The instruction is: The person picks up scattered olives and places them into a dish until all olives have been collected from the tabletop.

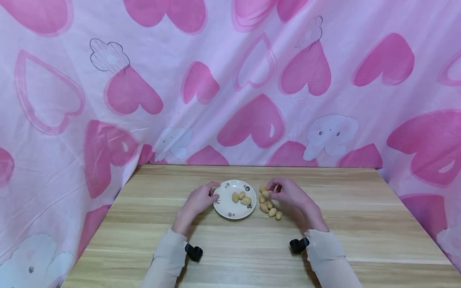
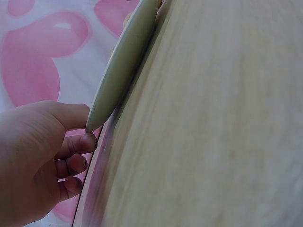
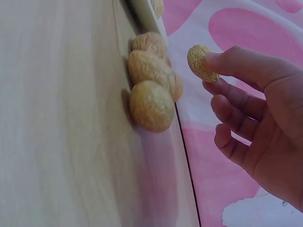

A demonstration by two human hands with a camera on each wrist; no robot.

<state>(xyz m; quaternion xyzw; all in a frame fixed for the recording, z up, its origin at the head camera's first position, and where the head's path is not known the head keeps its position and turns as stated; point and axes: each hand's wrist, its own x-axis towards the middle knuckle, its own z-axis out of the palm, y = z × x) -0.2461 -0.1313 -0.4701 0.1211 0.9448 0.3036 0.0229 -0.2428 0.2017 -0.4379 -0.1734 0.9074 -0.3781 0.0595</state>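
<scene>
Small plate (image 1: 222, 207), white inside with little printed motifs, on the wood-grain table (image 1: 234, 248), left of the loose nuts. A few nuts on plate (image 1: 246, 201) lie right of its middle. Loose nuts (image 1: 272, 212) form an uneven line just beside the plate's right rim, some touching, running from far to near.

Held nut (image 3: 198, 64): oval, tan, wrinkled. Probably light and firm; the creased skin should give fair purchase, though the rounded form could roll on the table or slip from a careless pinch. Best taken across its middle, thumb against forefinger, lightly. Plate looks stiff, smooth, likely ceramic, so chippable; the rim is the place to steady it.

Right hand (image 1: 291, 195) at the far end of the line, raised off the table. Narrow grip: thumb and forefinger pinch the one nut, remaining fingers loosely bent beneath. Forearm reaches in from near right, angled inward.

Left hand (image 1: 200, 199) at the plate's left rim. Thumb and forefinger pinch the edge, other fingers curled below. Forearm slants in from near left. Cannot tell whether that side of the plate is slightly raised.
</scene>
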